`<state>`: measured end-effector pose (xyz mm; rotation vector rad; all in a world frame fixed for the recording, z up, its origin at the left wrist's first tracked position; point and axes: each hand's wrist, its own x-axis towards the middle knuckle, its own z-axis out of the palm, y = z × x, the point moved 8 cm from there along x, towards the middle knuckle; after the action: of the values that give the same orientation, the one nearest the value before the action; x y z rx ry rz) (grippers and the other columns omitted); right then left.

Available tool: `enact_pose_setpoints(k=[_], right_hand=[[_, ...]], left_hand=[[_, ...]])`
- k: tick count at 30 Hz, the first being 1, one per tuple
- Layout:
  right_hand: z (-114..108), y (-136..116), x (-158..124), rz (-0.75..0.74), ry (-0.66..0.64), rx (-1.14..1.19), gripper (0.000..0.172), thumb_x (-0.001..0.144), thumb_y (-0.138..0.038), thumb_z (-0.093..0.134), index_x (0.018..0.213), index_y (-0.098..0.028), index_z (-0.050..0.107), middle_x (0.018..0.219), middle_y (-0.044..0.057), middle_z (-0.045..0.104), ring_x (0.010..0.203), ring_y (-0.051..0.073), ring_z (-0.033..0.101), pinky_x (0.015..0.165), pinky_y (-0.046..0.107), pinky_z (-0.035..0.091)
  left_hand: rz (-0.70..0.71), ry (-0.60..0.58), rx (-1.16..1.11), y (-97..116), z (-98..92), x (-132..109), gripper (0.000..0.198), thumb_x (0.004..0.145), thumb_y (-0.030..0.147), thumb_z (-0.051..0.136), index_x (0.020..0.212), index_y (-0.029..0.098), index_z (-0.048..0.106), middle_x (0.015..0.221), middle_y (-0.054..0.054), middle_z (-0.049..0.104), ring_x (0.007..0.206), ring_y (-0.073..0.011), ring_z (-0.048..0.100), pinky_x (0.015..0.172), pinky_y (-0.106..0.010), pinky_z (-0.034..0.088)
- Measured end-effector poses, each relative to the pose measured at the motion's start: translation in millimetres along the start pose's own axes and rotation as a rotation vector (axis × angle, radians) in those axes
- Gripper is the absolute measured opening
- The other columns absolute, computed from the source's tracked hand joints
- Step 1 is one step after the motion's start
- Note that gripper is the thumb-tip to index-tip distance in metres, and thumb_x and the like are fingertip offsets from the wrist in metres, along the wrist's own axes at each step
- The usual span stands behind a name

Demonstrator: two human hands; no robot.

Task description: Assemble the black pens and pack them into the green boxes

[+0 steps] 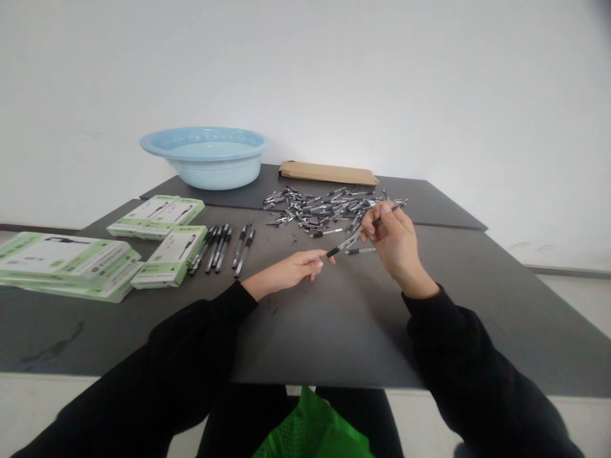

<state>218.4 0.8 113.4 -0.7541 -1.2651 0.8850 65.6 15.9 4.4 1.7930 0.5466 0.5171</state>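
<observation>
Head view: a pen is held above the tabletop, in front of the pile of loose pens. Its black end is pinched between the fingertips of the left hand; that grip is nearly closed. The right hand is raised higher, thumb and fingers closed on a thin dark length; whether this is part of the same pen cannot be told. A loose pen is seen on the tabletop just below the right hand.

To the left, a row of pens is laid out, two set slightly apart at its right end. Just beside the row, a green-and-white box is placed, with more boxes behind it and a stack further left. At the back, a blue basin and a flat brown carton are set near the wall.
</observation>
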Motion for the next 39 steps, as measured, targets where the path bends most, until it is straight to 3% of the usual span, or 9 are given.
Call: enact_pose_setpoints(k=[6, 12, 39], right_hand=[[3.6, 1.1, -2.5, 0.025, -0.057, 0.065, 0.036, 0.09, -0.05, 0.058, 0.072, -0.024, 0.041, 0.056, -0.006, 0.037, 0.048, 0.01, 0.034, 0.049, 0.023, 0.039], [4.9, -3.3, -5.8, -0.033, -0.077, 0.121, 0.033, 0.09, -0.047, 0.059, 0.073, -0.023, 0.044, 0.055, -0.006, 0.04, 0.049, 0.01, 0.036, 0.049, 0.024, 0.037], [1.1, -5.4, -9.7, -0.056, -0.027, 0.071, 0.031, 0.091, -0.045, 0.055, 0.072, -0.024, 0.044, 0.052, -0.006, 0.036, 0.048, 0.011, 0.037, 0.048, 0.025, 0.035]], left_hand=[[-0.02, -0.058, -0.026, 1.6, 3.8, -1.7, 0.034, 0.096, 0.037, 0.044, 0.119, 0.016, 0.059, 0.067, 0.004, 0.046, 0.064, -0.0114, 0.046, 0.065, -0.025, 0.035], [-0.026, -0.113, -0.083, 0.4, 7.5, -1.4, 0.034, 0.095, 0.037, 0.046, 0.118, 0.015, 0.059, 0.067, 0.004, 0.043, 0.064, -0.011, 0.044, 0.066, -0.025, 0.035], [-0.007, -0.132, -0.099, 1.9, 9.5, -1.2, 0.032, 0.096, 0.035, 0.045, 0.117, 0.016, 0.059, 0.066, 0.005, 0.043, 0.062, -0.0108, 0.043, 0.064, -0.025, 0.033]])
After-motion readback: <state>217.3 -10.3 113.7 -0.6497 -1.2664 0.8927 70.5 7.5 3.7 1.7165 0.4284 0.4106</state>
